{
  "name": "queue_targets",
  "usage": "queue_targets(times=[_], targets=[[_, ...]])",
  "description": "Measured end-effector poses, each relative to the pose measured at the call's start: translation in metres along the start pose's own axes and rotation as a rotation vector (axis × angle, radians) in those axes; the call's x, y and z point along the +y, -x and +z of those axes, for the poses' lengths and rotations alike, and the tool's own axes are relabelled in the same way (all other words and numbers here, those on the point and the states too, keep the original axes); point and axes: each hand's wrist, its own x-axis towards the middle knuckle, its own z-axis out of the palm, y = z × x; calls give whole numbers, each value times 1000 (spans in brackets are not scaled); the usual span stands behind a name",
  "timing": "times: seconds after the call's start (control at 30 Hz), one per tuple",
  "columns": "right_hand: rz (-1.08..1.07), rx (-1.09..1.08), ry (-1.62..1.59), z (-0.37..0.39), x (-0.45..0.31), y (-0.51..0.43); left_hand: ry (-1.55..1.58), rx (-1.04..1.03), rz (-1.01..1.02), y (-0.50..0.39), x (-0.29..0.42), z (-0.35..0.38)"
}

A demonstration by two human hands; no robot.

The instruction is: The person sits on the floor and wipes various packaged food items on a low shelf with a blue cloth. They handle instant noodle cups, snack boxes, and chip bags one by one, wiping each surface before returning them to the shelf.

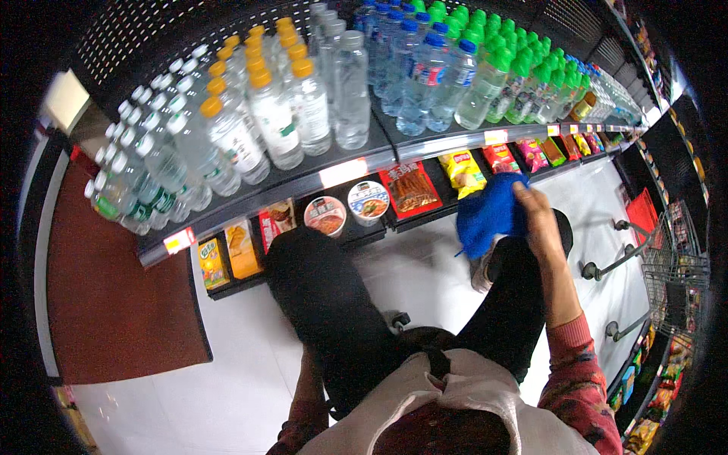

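My right hand [537,219] grips a blue cloth [492,211] just above my right knee, close to the front of the low shelf. The cloth hangs loosely and partly covers the knee and shoe. Behind it are a yellow snack bag [462,172] and a red snack packet [500,157]. My left forearm [307,375] runs down beside my left thigh, which hides the left hand. Two instant-noodle cups [325,215] and a flat red food packet [410,190] stand on the bottom shelf [369,232], beyond my knees.
Rows of water bottles [275,122] with orange, white, blue and green caps fill the upper shelf [307,165]. Its front edge overhangs the snacks. A wire shopping cart [674,284] stands at the right. Brown matting [119,278] covers floor at the left.
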Motion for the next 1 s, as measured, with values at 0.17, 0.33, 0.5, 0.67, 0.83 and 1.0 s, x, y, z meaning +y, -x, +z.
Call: queue_targets(times=[0.17, 0.33, 0.5, 0.67, 0.83, 1.0], targets=[[-127, -554, 191, 15, -20, -19, -63, 142, -13, 33, 7, -11], [-288, -844, 368, 6, -44, -60, -84, 286, -28, 70, 11, -19], [-317, -922, 343, -5, -25, -73, -91, 415, -43, 103, 8, -20], [-342, -1004, 348, -9, -16, -97, -54, 520, -39, 131, -6, -15], [-379, -1063, 477, -13, -10, -127, -14, 618, -32, 162, -34, -1], [-534, -1132, 488, -15, 0, -148, 27, 684, -25, 187, -62, 25]])
